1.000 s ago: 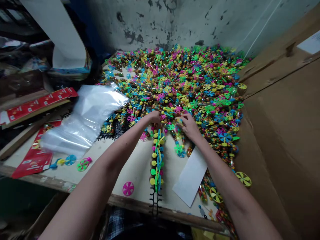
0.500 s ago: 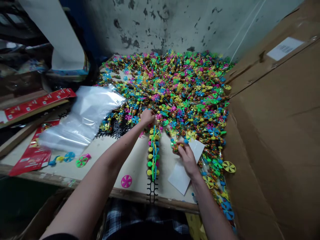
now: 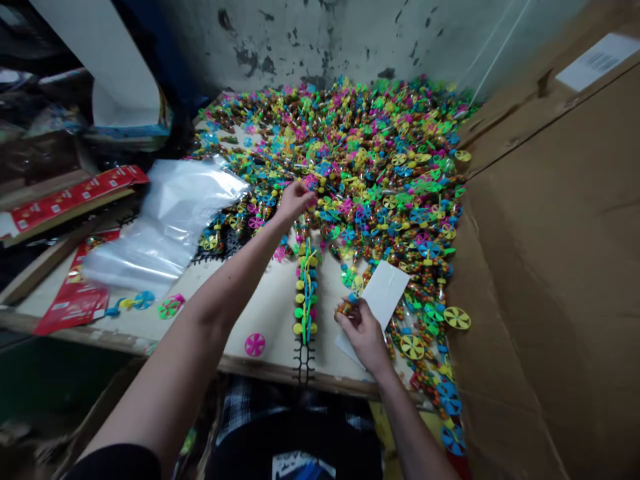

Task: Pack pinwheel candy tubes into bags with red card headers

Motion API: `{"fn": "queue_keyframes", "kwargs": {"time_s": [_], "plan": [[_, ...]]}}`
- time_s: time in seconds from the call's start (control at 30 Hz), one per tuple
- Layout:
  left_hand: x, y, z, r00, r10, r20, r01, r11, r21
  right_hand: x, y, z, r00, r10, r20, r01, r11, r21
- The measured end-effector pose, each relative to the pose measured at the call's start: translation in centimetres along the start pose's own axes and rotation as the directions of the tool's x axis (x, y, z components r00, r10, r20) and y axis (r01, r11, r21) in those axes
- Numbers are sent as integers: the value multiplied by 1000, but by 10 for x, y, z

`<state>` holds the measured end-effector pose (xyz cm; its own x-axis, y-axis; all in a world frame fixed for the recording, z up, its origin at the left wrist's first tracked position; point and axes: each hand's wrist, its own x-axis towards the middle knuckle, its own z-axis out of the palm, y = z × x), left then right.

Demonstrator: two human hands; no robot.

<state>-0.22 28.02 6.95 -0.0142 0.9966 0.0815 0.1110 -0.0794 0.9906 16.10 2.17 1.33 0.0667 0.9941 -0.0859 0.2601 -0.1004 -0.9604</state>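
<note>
My right hand (image 3: 365, 335) is closed around a candy-filled fan toy (image 3: 345, 308), a clear tube of small coloured balls with a blue piece and a yellow fan wheel at its top. My left hand (image 3: 295, 201) reaches into the near part of the fan-toy pile (image 3: 370, 153), fingers pinched beside pink pieces; what they grip is too small to make out. Between my arms, a row of fan toys (image 3: 306, 287) with yellow, green, blue and pink caps sits in a black slotted strip (image 3: 304, 363) pointing toward me.
White cards (image 3: 386, 290) lie beside my right hand. Clear plastic bags (image 3: 170, 213) and red printed card sheets (image 3: 75, 287) lie on the left. A loose pink fan wheel (image 3: 255, 345) rests near the table edge. A large cardboard box (image 3: 540, 267) borders the right side.
My left hand has moved away from the row's far end, farther into the pile. My right hand has drawn the candy-filled fan toy nearer to me, over the white card. The view has tilted slightly.
</note>
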Motion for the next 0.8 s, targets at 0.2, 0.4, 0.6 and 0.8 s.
{"fn": "queue_keyframes", "kwargs": {"time_s": [0.2, 0.4, 0.6, 0.8], "plan": [[-102, 5, -56, 945, 265, -190, -234, 957, 172, -21, 7, 13, 995, -83, -47, 81, 996, -43], [-210, -40, -57, 974, 43, -224, 11, 972, 236, -43, 14, 31, 985, -175, -8, 170, 968, -183], [-252, -49, -56, 982, -81, -173, 157, 861, 484, -52, 16, 39, 992, -123, -11, 120, 981, -155], [-268, -38, -58, 967, -244, -72, 194, 522, 830, -61, 16, 38, 983, -180, -23, 173, 969, -177]]}}
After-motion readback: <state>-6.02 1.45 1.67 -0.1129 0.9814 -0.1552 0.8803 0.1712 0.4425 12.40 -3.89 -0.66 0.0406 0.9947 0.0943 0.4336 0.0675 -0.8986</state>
